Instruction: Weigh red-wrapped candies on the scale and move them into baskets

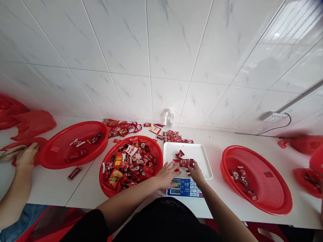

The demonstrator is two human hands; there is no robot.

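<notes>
A white scale pan (202, 171) above a blue keypad panel (185, 187) lies in front of me. My left hand (166, 174) is over the pan's left edge, fingers stretched and apart, at red wrapped candies; whether it touches them I cannot tell. My right hand (195, 172) pinches the right end of a red candy packet (185, 162) on the pan. Just behind that packet sits a smaller red wrapped candy (179, 154). Left of the scale, a red basket (104, 183) is heaped with red-wrapped sweets (133, 163).
Other red baskets stand at left (73, 126) and right (270, 181), each with a few packets. Along the wall lie loose candies (173, 136) and a clear plastic bottle (169, 119). Another person's hands (22, 154) work at a red bag far left. A power strip (275, 117) is right.
</notes>
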